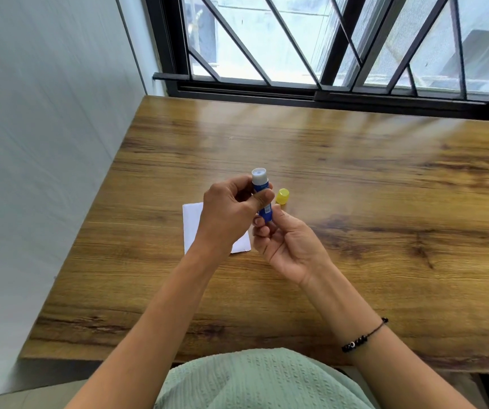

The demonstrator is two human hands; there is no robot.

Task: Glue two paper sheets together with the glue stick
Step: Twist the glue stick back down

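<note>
A blue glue stick (261, 188) with its white glue end uncovered is held upright above the wooden table (355, 178). My left hand (230, 214) grips its upper body between thumb and fingers. My right hand (284, 243) pinches its lower end with the fingertips, palm turned up. The yellow cap (282, 196) lies on the table just right of the stick. White paper (191, 225) lies flat under my left hand, which hides much of it; I cannot tell how many sheets there are.
The table's left edge runs along a white wall (45, 143). A barred window (326, 48) stands behind the far edge. The near edge is at my lap, covered in green cloth (261, 382). A black bead bracelet (361, 338) is on my right wrist.
</note>
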